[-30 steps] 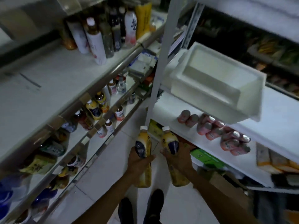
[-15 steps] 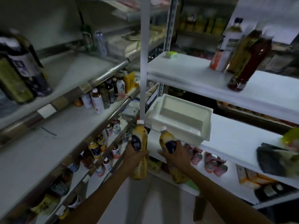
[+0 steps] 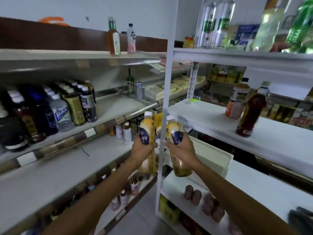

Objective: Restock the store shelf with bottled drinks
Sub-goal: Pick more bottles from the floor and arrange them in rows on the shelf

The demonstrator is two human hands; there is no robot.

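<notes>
Grey shelving (image 3: 50, 168) on the left and white shelving (image 3: 264, 141) on the right meet at a white upright post (image 3: 167, 92). Both drinks are held caps up just in front of it. The left hand (image 3: 144, 149) curls round a yellow white-capped plastic bottle (image 3: 147, 126), the right hand (image 3: 183, 148) round its twin bottle (image 3: 173, 128). Fingers hide the lower halves of the dark labels. The tall clear bottles (image 3: 215, 22) on the top shelf are blurred.

Two yellow bottles with white caps and dark blue labels are being held nearly upright, apart: left bottle (image 3: 147, 128) at nine o'clock of right bottle (image 3: 174, 132). A white shelf (image 3: 211, 121) is lying at two o'clock.
</notes>
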